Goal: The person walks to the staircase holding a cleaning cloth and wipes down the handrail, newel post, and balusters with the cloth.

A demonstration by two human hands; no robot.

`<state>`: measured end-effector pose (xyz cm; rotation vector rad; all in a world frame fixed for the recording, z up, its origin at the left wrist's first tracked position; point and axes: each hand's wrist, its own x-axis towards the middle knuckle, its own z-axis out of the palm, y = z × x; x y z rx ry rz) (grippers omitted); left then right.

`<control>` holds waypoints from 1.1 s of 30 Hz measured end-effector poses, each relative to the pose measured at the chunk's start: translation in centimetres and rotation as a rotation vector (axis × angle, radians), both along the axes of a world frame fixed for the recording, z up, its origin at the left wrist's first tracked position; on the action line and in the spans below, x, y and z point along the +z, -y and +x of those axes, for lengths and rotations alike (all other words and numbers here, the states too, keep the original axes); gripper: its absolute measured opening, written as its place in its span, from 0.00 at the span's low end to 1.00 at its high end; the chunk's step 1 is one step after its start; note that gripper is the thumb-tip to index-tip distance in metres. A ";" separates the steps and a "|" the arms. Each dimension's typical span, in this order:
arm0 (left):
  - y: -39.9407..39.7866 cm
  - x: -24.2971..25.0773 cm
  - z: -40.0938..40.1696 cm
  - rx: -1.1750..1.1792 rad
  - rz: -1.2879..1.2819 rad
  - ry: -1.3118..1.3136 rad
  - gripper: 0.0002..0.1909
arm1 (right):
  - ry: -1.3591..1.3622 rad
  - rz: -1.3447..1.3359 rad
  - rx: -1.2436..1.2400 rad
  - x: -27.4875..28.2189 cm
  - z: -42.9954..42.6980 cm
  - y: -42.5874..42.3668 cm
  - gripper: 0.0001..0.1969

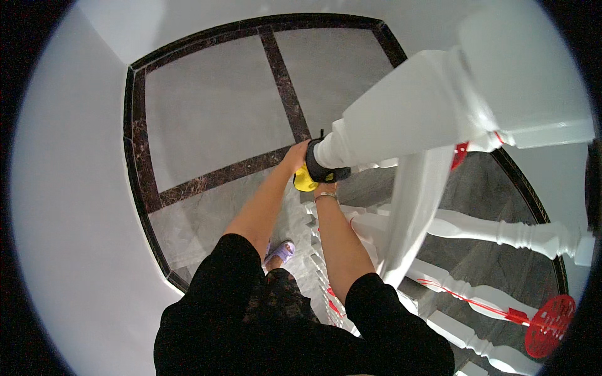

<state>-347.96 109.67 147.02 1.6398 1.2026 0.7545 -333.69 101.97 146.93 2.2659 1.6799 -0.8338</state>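
A black band-like item with yellow fabric is wrapped around the narrow lower part of a white turned newel post. My left hand holds its left side, with the fingers hidden behind it. From below, my right hand reaches to the same item; a bracelet circles that wrist, and the black part covers most of its fingers. What kind of item it is cannot be made out fully.
A white handrail slopes down from the post, with white balusters to the right. A red paper-cut ornament hangs there by red ribbon. Grey floor tiles have dark marble borders. A white wall stands left.
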 end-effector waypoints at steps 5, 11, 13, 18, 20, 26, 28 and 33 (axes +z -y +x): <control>-3.5 -1.2 0.8 -0.342 -0.604 0.449 0.19 | -0.302 0.294 -0.484 -7.7 1.3 1.0 0.29; 0.0 -4.8 0.1 0.035 -0.706 0.543 0.14 | -0.720 0.597 -0.835 -16.1 -0.9 4.6 0.28; 1.3 -5.4 2.8 0.442 0.118 -0.140 0.13 | -0.736 0.723 -0.812 -18.2 1.1 5.7 0.28; 6.0 -11.9 -1.4 0.991 -0.276 0.346 0.11 | -1.465 0.611 -1.293 -10.9 -9.3 6.7 0.26; 5.1 -11.2 0.4 0.972 -0.382 0.627 0.11 | -1.210 0.669 -1.127 -9.2 -7.1 7.5 0.26; -2.6 -4.9 0.3 0.427 -0.490 0.891 0.20 | -1.075 0.847 -1.225 -0.1 -6.9 4.4 0.23; -4.3 -3.1 1.1 0.221 -0.505 0.888 0.24 | -1.079 0.879 -1.236 -0.6 -5.2 2.8 0.25; -6.2 -1.6 1.9 -0.417 -0.842 0.392 0.36 | -1.541 0.683 -1.407 -2.1 -3.5 -0.9 0.29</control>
